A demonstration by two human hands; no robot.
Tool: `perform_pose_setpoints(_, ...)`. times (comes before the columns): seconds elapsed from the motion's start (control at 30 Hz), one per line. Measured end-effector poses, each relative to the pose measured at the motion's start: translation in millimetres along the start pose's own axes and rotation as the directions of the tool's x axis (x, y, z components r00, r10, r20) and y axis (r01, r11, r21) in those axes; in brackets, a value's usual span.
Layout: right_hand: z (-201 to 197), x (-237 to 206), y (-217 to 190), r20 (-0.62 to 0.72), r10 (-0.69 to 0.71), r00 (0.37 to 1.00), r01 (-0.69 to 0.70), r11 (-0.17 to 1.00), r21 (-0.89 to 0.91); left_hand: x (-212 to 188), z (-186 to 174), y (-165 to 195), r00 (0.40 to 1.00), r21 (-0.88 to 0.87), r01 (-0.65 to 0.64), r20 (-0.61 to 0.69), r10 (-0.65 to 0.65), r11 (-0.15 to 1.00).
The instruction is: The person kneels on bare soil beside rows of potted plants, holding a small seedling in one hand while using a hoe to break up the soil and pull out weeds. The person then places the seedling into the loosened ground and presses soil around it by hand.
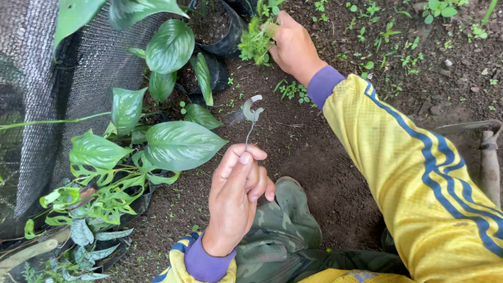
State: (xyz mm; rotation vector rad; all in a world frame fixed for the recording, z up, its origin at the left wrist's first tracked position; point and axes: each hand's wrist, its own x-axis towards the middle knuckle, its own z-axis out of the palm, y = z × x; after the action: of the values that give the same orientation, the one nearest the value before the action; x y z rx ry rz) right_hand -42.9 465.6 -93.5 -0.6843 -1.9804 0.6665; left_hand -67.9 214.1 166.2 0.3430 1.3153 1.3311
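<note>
Head view: left hand [236, 196], fingers pinched closed on the stem of a small hooked metal tool [252, 112], holds it upright above bare soil [314, 157]. Right hand [293, 47], far centre, grips a clump of green weeds [257, 39] beside a black nursery pot [222, 31].

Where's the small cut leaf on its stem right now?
In the head view, centre frame: the cut leaf is pinched by the left hand, above bare soil, right of the potted plants.
</note>
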Motion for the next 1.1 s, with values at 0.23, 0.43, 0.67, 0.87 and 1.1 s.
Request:
perform_pose_setpoints(0.23,-34.7,-11.9,-13.8,0.085,0.279,0.957,-0.289,0.946,0.147,-7.7,-13.5,5.4,1.000,-0.032,-0.023,-0.021,0.022,0.999)
perform_pose_setpoints(0.43,-20.2,-32.3,-26.2,0.141,0.174,0.974,-0.178,0.984,0.011,-2.8,-7.6,2.0,1.000,-0.023,0.012,0.005,-0.012,1.000)
perform_pose_setpoints(0.67,-5.0,-29.3,-16.4,-0.055,0.244,0.968,-0.234,0.960,0.155,-7.6,-11.3,7.7,1.000,-0.043,-0.008,-0.016,0.007,0.999)
perform_pose_setpoints(0.87,-6.3,-14.2,-40.8,0.131,0.262,0.956,-0.287,0.928,0.237,-7.9,-13.0,7.9,0.999,-0.039,-0.016,-0.028,0.015,0.999)
perform_pose_setpoints(1.1,36.7,-1.2,-50.6,0.072,0.174,0.982,-0.176,0.984,0.022,-7.4,-11.3,8.0,1.000,-0.037,-0.002,-0.031,0.001,0.999)
